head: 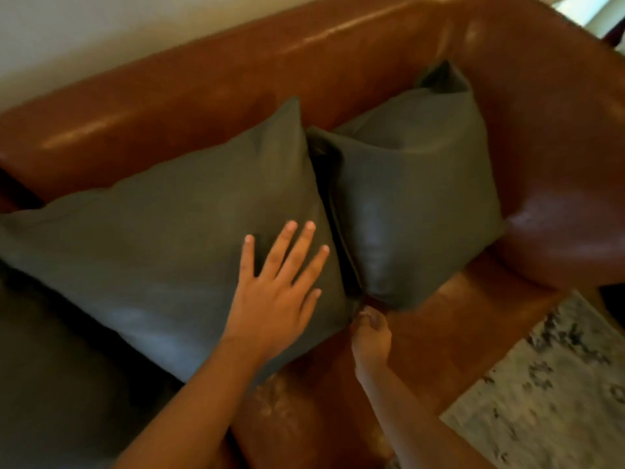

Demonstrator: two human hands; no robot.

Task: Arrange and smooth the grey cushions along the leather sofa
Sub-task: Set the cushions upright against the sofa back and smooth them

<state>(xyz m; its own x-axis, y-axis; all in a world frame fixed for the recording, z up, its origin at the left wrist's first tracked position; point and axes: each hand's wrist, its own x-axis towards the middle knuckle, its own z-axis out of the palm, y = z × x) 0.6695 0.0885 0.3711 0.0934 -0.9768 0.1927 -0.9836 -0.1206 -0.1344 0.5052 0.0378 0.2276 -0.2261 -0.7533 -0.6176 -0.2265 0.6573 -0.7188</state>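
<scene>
While pressing the left hand flat on the left grey cushion, holds its fingers straight and spread, palm down on the near right part of the fabric, gripping nothing. Has the right hand lower and to the right, at the near corner where the two cushions meet, touching or almost touching the left cushion's near right corner, just below the near edge of the right grey cushion. Shows curled fingers there, blurred; cannot tell whether pinching cloth or empty.

Seen on the brown leather sofa: both cushions tilted back against the backrest, side by side, touching along their inner edges with a dark fold between. Left cushion the larger in view, stretching from the left edge to the middle, its far right corner pointing up against the backrest. Right cushion tucked into the far right corner, near the rounded armrest, top corner peaked, surface dented and creased. Leather seat showing near and right of the cushions, under both forearms. At near left, below the left cushion's near edge, a dark grey soft mass; cannot tell whether cushion or throw. At near right, past the seat's front, a pale patterned rug on the floor. At far left, behind the backrest, a cream wall.
</scene>
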